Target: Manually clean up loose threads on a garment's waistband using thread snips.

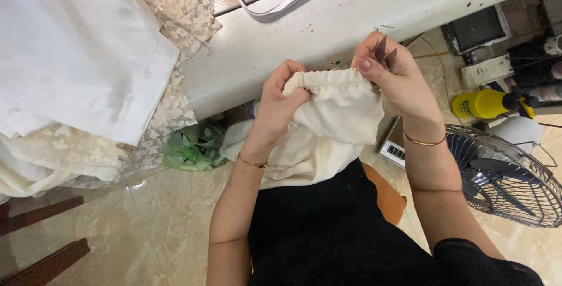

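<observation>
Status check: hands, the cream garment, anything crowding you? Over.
Both hands shut on cream garment: left hand pinches gathered waistband, right hand holds small snips too. Fan close right.

Sewing workshop: white bench (328,22) with cloth piles (76,46), lace (175,5), elastic band (275,5), floor fan (503,175).

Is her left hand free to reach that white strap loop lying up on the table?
Probably not right away: the left hand is gripping the cream fabric. The path to the strap loop looks open.
</observation>
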